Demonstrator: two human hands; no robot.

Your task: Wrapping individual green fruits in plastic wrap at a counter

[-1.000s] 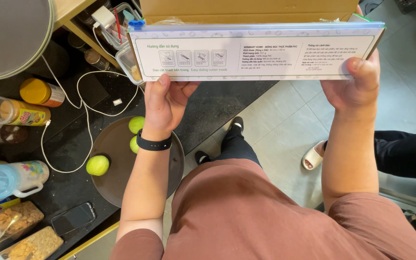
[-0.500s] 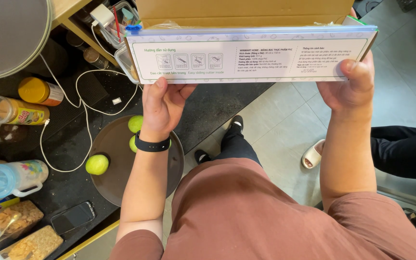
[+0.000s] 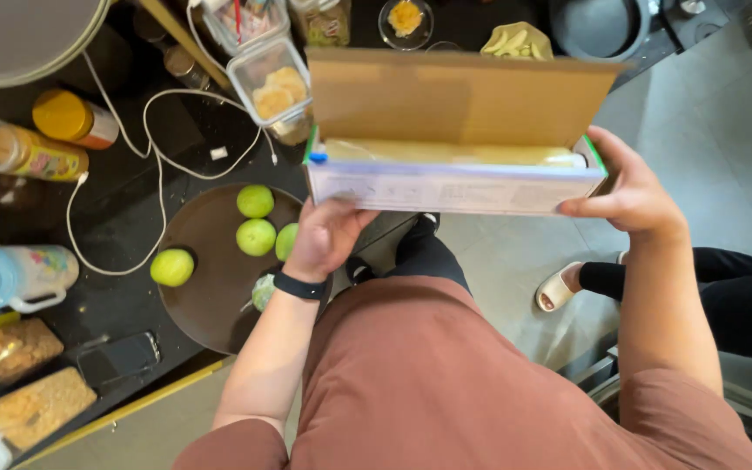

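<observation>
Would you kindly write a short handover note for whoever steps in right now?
Left hand grips the left end of the long wrap box from below; right hand holds its right end.
The box is held in the air, above the counter's edge, cardboard lid flipped open, roll visible inside.
Green fruits sit on the round tray below.
Done: lid open. Left: no wrap pulled out yet.
</observation>
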